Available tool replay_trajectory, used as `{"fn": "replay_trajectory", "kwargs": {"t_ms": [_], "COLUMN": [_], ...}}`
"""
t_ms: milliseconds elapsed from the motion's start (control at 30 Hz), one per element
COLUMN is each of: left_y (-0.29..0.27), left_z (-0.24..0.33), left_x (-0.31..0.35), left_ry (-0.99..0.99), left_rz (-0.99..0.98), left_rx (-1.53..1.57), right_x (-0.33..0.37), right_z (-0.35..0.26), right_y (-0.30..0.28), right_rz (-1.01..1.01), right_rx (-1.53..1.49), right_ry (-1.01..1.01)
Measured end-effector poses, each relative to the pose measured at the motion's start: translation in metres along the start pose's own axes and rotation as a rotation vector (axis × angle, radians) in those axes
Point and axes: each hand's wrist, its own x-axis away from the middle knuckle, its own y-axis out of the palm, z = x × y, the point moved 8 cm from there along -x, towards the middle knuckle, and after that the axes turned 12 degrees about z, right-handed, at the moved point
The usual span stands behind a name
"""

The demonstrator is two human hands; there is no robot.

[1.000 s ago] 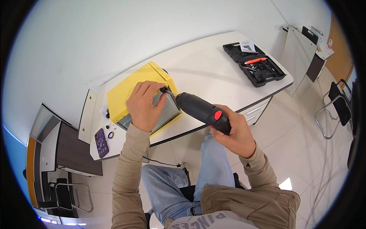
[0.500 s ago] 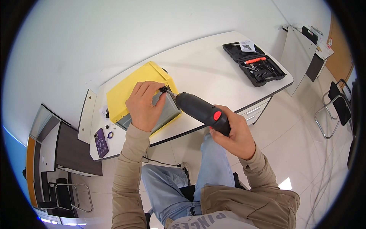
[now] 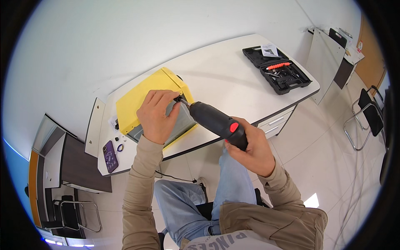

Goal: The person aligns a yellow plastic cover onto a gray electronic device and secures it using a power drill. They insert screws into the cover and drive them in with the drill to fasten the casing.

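Yellow box (image 3: pixel 141 100) lying near the front left edge of the white worktop (image 3: pixel 225 79), pinned flat under the left hand (image 3: pixel 156 116), fingers spread and pressing on its grey panel, probably to stop it shifting. Black electric screwdriver (image 3: pixel 214 121) clamped in the right hand (image 3: pixel 250 152), fingers wrapped tight, tip angled onto the box corner. Purple phone (image 3: pixel 110 156) left of it; open black tool case (image 3: pixel 277 68) far right. Tiled floor, metal chair (image 3: pixel 366 121).

One white desk (image 3: pixel 233 75), one yellow box (image 3: pixel 141 98) on it, one black electric screwdriver (image 3: pixel 214 121) at the box, two hands on these, one open black tool case (image 3: pixel 277 68) at desk's far right, one purple phone (image 3: pixel 110 156) at desk's left end, two chairs beyond the desk
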Motion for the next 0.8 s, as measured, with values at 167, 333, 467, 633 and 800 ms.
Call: {"fn": "replay_trajectory", "kwargs": {"t_ms": [167, 333, 467, 633, 800], "left_y": [0.001, 0.003, 0.004, 0.008, 0.012], "left_z": [0.004, 0.010, 0.009, 0.013, 0.013], "left_x": [0.002, 0.004, 0.006, 0.008, 0.014], "left_ry": [0.077, 0.180, 0.187, 0.260, 0.341], "left_rz": [-0.006, -0.001, 0.008, 0.031, 0.038], "left_rx": [-0.040, -0.080, -0.078, -0.098, -0.165], "right_x": [0.012, 0.026, 0.030, 0.038, 0.043], "right_z": [0.011, 0.021, 0.028, 0.042, 0.057], "right_y": [0.008, 0.018, 0.024, 0.033, 0.042], "right_rz": [0.077, 0.145, 0.185, 0.246, 0.268], "right_rx": [-0.084, -0.102, -0.125, -0.151, -0.190], "right_ry": [-0.032, -0.043, -0.039, -0.021, -0.033]}}
